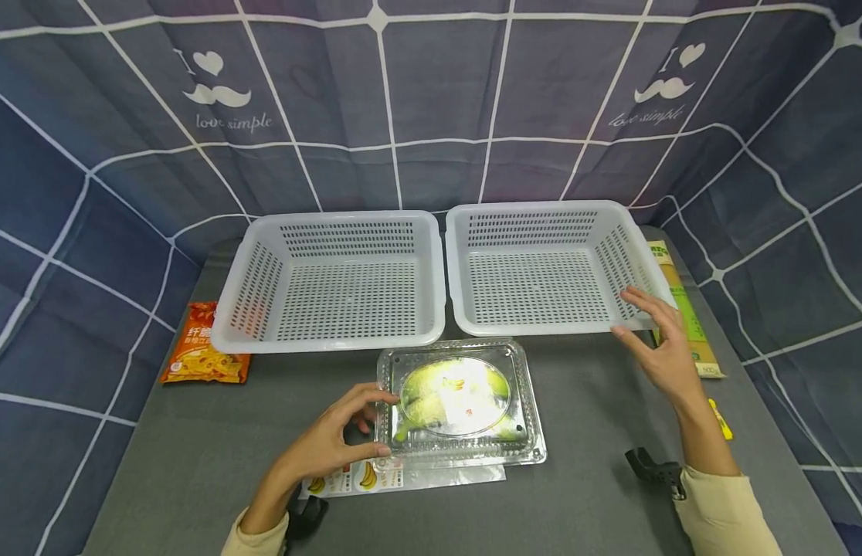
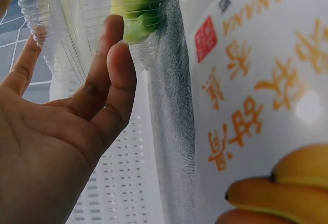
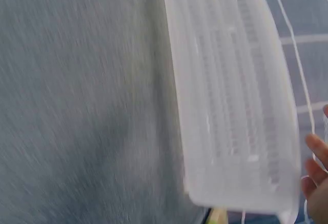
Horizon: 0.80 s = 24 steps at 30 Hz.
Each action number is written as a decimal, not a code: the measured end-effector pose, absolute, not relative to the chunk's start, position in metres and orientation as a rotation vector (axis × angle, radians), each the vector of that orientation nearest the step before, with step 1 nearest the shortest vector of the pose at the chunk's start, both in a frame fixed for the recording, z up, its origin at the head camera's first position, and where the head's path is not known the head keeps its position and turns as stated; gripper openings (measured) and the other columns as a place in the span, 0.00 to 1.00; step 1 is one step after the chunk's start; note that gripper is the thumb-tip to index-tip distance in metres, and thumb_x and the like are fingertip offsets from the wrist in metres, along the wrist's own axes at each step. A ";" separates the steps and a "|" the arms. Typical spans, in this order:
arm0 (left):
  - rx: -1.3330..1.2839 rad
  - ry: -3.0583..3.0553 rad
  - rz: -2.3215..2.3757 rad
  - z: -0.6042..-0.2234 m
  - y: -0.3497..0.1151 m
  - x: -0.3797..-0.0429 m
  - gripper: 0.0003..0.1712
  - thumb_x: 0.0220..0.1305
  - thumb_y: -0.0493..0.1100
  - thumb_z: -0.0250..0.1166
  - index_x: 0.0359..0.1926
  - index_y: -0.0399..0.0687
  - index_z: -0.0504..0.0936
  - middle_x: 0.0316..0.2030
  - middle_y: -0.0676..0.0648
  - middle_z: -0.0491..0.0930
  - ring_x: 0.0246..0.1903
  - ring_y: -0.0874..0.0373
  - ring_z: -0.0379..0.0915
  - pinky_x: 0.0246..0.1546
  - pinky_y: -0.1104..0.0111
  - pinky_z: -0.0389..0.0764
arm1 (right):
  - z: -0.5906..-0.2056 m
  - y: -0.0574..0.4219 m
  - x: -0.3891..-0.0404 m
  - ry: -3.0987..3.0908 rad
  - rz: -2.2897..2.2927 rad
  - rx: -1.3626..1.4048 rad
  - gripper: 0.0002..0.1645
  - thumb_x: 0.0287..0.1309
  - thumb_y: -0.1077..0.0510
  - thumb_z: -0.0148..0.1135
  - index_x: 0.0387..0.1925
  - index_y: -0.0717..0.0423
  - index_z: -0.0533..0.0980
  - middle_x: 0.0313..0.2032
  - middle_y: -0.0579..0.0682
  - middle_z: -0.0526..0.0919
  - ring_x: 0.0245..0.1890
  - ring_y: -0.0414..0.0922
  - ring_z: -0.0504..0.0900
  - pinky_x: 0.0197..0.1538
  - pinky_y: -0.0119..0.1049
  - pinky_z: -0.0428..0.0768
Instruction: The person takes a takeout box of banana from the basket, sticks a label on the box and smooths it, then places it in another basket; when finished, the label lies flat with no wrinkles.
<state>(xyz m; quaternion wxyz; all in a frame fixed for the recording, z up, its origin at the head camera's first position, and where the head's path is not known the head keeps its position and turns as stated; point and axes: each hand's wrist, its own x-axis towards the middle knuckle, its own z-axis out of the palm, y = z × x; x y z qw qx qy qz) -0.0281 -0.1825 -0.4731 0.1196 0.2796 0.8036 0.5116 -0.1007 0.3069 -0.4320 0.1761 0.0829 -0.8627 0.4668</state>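
Note:
A clear plastic box with a lid lies in the middle, with green and yellow produce showing through it. My left hand grips its left side, the thumb by the near corner and a finger reaching over the edge. In the left wrist view, bent fingers lie against the clear plastic. Partly under the box is a white bag printed with bananas. My right hand hovers at the near right corner of the right white basket, fingers spread and holding nothing.
Beside that basket stands the left white basket. An orange snack bag is at the far left. A green and yellow packet lies along the right, with a small yellow packet nearer. A grid-patterned curtain encloses the table.

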 end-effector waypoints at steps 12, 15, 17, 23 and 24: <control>0.785 2.256 1.520 -0.477 -0.181 -0.027 0.35 0.60 0.43 0.71 0.67 0.57 0.71 0.67 0.38 0.62 0.34 0.55 0.75 0.37 0.65 0.80 | -0.448 0.337 -0.123 -2.596 1.151 -0.083 0.43 0.54 0.56 0.72 0.69 0.59 0.65 0.75 0.62 0.52 0.72 0.65 0.43 0.66 0.70 0.44; 0.769 2.244 1.497 -0.475 -0.180 -0.026 0.34 0.61 0.45 0.69 0.68 0.59 0.71 0.70 0.35 0.58 0.35 0.59 0.75 0.38 0.67 0.80 | -0.449 0.338 -0.124 -2.640 1.139 -0.071 0.48 0.54 0.54 0.72 0.72 0.57 0.61 0.77 0.60 0.45 0.73 0.65 0.38 0.66 0.73 0.41; 0.770 2.243 1.488 -0.473 -0.181 -0.026 0.32 0.62 0.45 0.69 0.67 0.59 0.71 0.70 0.34 0.57 0.35 0.61 0.75 0.38 0.67 0.80 | -0.449 0.337 -0.125 -2.665 1.128 -0.059 0.50 0.54 0.52 0.72 0.73 0.57 0.58 0.77 0.59 0.42 0.73 0.66 0.36 0.66 0.74 0.38; 0.788 2.248 1.497 -0.472 -0.182 -0.027 0.29 0.62 0.45 0.69 0.64 0.58 0.72 0.69 0.34 0.58 0.33 0.63 0.74 0.37 0.68 0.81 | -0.448 0.333 -0.128 -2.705 1.114 -0.062 0.52 0.54 0.51 0.72 0.74 0.57 0.56 0.78 0.58 0.39 0.73 0.66 0.34 0.65 0.74 0.37; 0.789 2.247 1.497 -0.472 -0.182 -0.027 0.29 0.62 0.45 0.69 0.63 0.58 0.72 0.69 0.34 0.58 0.33 0.63 0.75 0.37 0.67 0.81 | -0.448 0.333 -0.128 -2.707 1.113 -0.065 0.52 0.54 0.51 0.72 0.74 0.57 0.56 0.78 0.58 0.39 0.73 0.66 0.34 0.65 0.74 0.37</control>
